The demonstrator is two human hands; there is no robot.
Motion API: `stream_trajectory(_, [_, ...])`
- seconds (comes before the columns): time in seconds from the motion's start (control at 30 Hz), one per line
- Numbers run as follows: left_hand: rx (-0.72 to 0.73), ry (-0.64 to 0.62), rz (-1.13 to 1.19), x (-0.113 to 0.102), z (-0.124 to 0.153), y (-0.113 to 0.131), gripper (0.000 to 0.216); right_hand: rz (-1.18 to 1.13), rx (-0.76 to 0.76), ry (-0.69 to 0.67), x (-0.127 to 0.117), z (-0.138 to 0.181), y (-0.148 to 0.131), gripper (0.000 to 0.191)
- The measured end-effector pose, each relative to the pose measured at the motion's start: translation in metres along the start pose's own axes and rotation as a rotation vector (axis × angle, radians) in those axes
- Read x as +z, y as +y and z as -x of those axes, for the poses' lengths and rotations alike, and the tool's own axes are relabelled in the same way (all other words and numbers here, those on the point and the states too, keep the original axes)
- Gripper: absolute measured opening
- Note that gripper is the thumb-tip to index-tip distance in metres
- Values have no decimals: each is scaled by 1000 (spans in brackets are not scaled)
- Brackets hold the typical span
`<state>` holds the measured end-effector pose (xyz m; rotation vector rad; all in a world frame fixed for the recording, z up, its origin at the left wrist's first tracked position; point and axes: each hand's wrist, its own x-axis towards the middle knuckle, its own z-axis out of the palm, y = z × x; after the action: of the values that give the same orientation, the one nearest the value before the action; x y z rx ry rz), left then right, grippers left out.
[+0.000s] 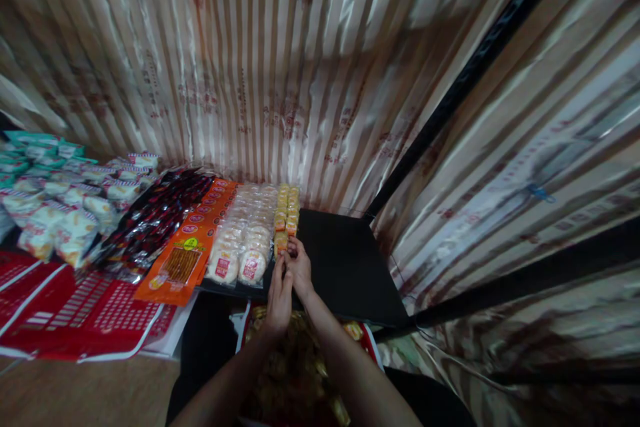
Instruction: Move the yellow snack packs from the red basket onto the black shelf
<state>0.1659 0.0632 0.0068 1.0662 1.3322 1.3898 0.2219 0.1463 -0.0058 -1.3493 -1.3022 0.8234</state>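
My left hand [279, 297] and my right hand [299, 265] meet at the near end of a row of small yellow-and-orange snack packets [286, 217] laid on a black shelf [345, 267]. Both hands pinch the nearest packet, fingers closed on it. Just left of the row lie clear packs of round white cakes [243, 240]. Below my forearms sits a red-rimmed box or bag of golden-wrapped snacks [295, 360], partly hidden by my arms.
Orange flat packs [193, 247], dark red-black packets [155, 217] and white puffed-snack bags [65, 213] fill the shelf to the left. Red-and-white bags [75, 310] lie at the near left. Striped shiny cloth [260, 73] forms the back and right walls. Black frame bars [450, 107] cross at right.
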Motion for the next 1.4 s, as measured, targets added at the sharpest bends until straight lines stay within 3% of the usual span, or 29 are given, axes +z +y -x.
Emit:
stream_trajectory(0.17, [6, -13, 13, -2, -10, -4, 56, -25, 10, 44, 6, -1, -6, 34])
stream_trajectory(0.47, [-35, 14, 7, -2, -26, -4, 62, 19, -63, -5, 7, -2, -7, 20])
stream_trajectory(0.7, [-43, 43, 66, -1, -31, -15, 52, 214, -178, 59, 6, 3, 0, 29])
stream_trajectory(1.07, [-75, 13, 48, 1, -32, -13, 50, 176, -100, 129, 4, 3, 5, 35])
stream_trajectory(1.4, [-73, -43, 2, 1, -41, -8, 48, 273, -56, 158, 6, 1, 6, 37])
